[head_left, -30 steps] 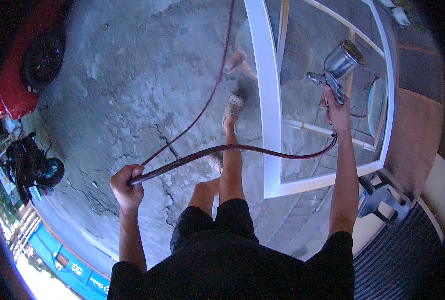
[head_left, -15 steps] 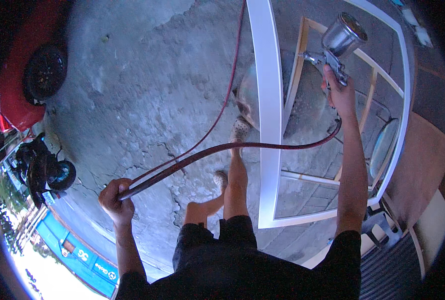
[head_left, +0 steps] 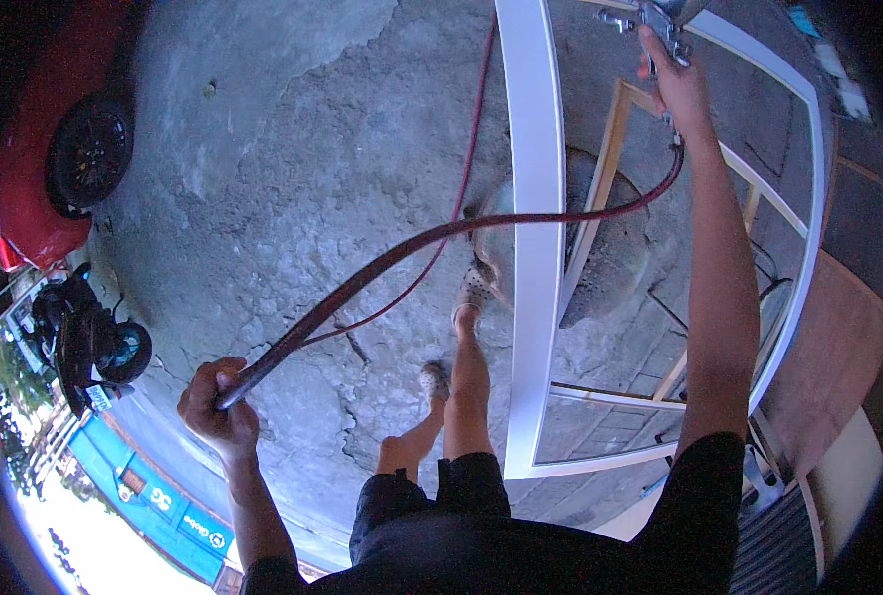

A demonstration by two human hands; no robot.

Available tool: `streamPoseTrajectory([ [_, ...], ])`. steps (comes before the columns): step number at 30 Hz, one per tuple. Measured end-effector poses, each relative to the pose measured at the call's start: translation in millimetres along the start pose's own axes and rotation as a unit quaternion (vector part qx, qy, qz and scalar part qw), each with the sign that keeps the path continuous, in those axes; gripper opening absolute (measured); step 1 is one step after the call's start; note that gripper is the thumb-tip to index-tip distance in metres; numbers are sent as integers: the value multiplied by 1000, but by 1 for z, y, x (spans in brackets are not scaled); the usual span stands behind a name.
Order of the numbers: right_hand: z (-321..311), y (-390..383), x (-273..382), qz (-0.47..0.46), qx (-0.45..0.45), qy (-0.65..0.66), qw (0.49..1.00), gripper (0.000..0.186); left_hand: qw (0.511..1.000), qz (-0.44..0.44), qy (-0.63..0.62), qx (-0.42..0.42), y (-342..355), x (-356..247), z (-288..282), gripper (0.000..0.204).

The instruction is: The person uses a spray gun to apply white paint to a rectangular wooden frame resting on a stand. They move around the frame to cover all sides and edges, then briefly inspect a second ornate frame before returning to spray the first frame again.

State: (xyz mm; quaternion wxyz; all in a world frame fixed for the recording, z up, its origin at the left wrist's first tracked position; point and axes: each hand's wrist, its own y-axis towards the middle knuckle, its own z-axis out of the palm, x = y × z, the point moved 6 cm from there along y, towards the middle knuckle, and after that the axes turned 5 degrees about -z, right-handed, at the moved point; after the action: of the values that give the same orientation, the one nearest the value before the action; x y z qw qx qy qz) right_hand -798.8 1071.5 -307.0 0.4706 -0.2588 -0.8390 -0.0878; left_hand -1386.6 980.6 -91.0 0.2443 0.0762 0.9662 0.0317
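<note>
Near the top edge, the right hand (head_left: 679,87) grips a silver metal spray gun (head_left: 654,20) over a white rectangular frame (head_left: 536,248); the left hand (head_left: 219,409) is closed round the gun's dark-red rubber hose (head_left: 362,282). The step seems to be spraying the frame; the next move calls for hose slack kept off it.
</note>
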Motion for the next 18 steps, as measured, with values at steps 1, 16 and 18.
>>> streamPoseTrajectory([
  [1,1,9,0,-8,-16,4,1000,54,1000,-6,2,1,3,-1,1,37],
  [16,-21,-63,-11,11,49,-76,996,52,999,-25,-17,42,-15,23,-3,33],
  [18,-25,-101,-12,33,63,-54,996,50,996,-45,-1,78,-25,32,-7,32],
])
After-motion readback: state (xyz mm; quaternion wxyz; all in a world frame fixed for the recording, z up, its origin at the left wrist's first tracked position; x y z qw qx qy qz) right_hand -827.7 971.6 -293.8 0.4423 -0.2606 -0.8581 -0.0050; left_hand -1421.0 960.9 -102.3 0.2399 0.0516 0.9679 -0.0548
